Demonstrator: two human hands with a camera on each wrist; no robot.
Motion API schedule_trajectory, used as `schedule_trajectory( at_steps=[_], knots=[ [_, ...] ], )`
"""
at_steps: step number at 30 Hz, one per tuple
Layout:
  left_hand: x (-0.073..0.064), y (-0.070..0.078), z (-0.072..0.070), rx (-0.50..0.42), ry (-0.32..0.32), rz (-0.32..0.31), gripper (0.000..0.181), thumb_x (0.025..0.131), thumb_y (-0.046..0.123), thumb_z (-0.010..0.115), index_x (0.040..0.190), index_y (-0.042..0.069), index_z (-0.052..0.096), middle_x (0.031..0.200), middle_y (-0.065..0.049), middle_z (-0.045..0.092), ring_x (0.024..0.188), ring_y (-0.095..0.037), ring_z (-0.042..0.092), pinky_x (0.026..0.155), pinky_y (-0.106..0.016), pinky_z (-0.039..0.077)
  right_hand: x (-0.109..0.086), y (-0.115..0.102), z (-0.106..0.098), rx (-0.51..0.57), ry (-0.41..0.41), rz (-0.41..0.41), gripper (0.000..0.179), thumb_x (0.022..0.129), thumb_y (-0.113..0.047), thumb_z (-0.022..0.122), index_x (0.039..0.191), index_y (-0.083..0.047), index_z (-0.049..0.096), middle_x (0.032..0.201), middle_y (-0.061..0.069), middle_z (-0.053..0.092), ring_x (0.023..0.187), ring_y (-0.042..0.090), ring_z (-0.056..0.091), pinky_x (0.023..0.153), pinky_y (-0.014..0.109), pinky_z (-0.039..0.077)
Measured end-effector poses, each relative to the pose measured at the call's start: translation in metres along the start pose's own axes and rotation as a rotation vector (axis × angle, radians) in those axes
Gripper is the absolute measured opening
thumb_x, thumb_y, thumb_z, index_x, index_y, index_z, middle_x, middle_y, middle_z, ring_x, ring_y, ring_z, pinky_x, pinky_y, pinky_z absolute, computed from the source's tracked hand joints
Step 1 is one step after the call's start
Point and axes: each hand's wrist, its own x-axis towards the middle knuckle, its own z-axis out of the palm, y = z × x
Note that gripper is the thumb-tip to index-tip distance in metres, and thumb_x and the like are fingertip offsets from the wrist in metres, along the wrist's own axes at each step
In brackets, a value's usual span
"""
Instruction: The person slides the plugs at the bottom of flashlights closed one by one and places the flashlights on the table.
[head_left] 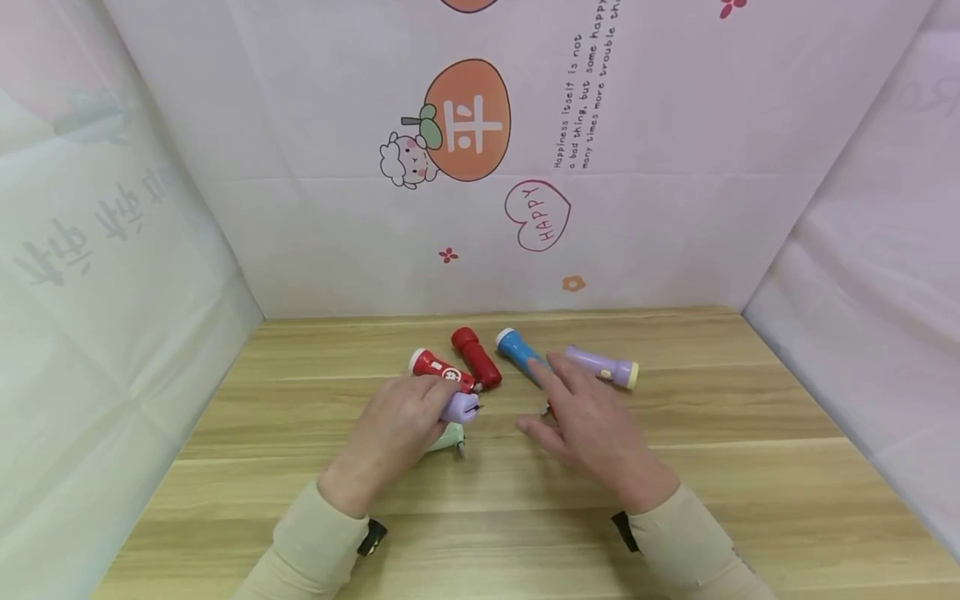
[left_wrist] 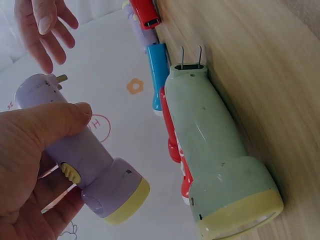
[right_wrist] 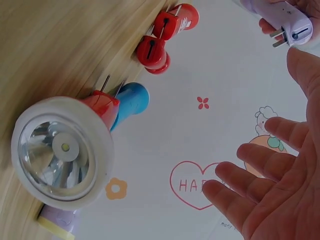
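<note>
Head view: left hand (head_left: 397, 421), knuckles up, grips a lilac flashlight (head_left: 461, 407) raised off the table (head_left: 480, 517); right hand (head_left: 596, 425) hovers, fingers extended, holding nothing. "HAPPY" is legible inside a heart (head_left: 537, 215) on the far backdrop (head_left: 337, 233). Lilac plug end projects right of the grip, near a pale-green flashlight (head_left: 447, 437).

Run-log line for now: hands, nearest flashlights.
left hand: grips lilac plug-in flashlight | right hand: holds nothing, fingers extended | on table: mint-green yellow-rimmed flashlight near left hand, white-headed red flashlight near right hand
</note>
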Motion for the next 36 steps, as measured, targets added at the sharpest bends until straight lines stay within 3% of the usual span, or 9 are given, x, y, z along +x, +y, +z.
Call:
schedule_trajectory(
  at_steps=[14, 28, 36],
  knots=[
    [0.004, 0.01, 0.001, 0.027, 0.035, 0.018, 0.049, 0.081, 0.024, 0.092, 0.122, 0.009, 0.07, 0.109, -0.006, 0.078, 0.096, -0.021, 0.076, 0.091, -0.041, 0.062, 0.005, -0.012, 0.005, -0.009, 0.087, -0.095, 0.08, 0.093, -0.052, 0.074, 0.148, 0.002, 0.054, 0.148, 0.024, 0.057, 0.127, 0.039, 0.064, 0.104, 0.052, 0.054],
    [0.005, 0.015, 0.006, 0.025, 0.067, 0.013, 0.048, 0.079, 0.023, 0.093, 0.12, 0.009, 0.072, 0.107, -0.006, 0.078, 0.091, -0.022, 0.075, 0.084, -0.04, 0.063, 0.003, -0.022, 0.003, -0.005, 0.062, -0.044, 0.075, 0.095, -0.055, 0.071, 0.143, 0.001, 0.058, 0.141, 0.019, 0.064, 0.123, 0.037, 0.066, 0.098, 0.05, 0.058],
    [0.007, 0.019, 0.006, 0.033, 0.102, 0.021, 0.049, 0.079, 0.026, 0.093, 0.118, 0.008, 0.072, 0.104, -0.007, 0.077, 0.085, -0.021, 0.073, 0.079, -0.037, 0.063, 0.004, -0.025, 0.008, -0.023, 0.218, -0.136, 0.073, 0.094, -0.06, 0.069, 0.134, 0.001, 0.064, 0.119, 0.014, 0.074, 0.102, 0.03, 0.074, 0.081, 0.043, 0.064]
  ],
)
